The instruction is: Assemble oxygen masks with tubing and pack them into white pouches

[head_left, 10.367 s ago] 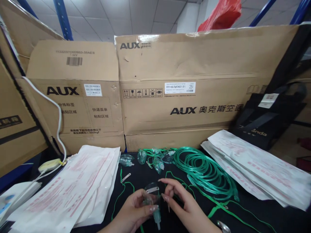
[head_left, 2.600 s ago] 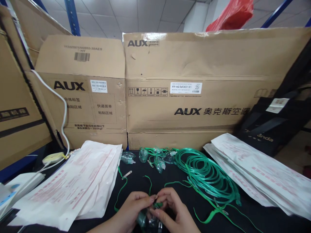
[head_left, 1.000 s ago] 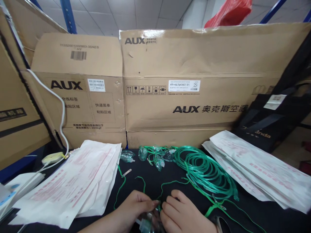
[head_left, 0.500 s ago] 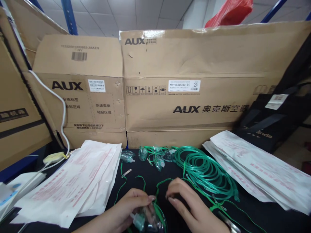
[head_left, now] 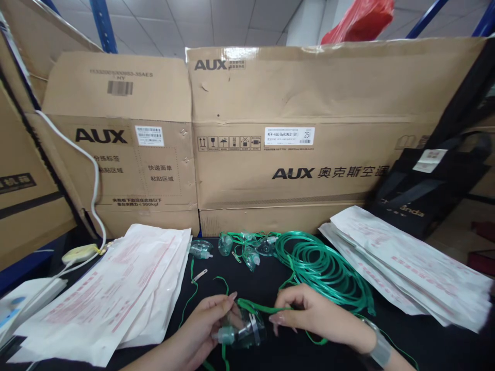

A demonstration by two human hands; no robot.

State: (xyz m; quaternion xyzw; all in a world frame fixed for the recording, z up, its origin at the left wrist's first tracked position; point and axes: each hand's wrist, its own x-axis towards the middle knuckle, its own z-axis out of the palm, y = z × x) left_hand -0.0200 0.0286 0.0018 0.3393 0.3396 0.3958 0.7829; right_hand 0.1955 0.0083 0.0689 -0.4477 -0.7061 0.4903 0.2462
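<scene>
left fingers [head_left: 221, 307] hold the clear mask [head_left: 244, 338], nozzle [head_left: 226, 335] pointing left; right fingers [head_left: 286, 318] pinch the green strap [head_left: 261, 307], which runs sideways from the mask's far edge to them.

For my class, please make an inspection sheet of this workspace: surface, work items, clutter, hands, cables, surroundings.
Surface: black tabletop, with masks, tubing and packets lying on it.
Work items: clear mask and green strap in hand; more masks and coiled green tubing further back.
Clutter: white packets printed in red, stacked at left and right.
Hands: left hand holds the clear mask; right hand pinches the green strap.
Cables: white cable runs down the left side.
Surroundings: AUX cardboard behind, black bag at right, red plastic above.
</scene>
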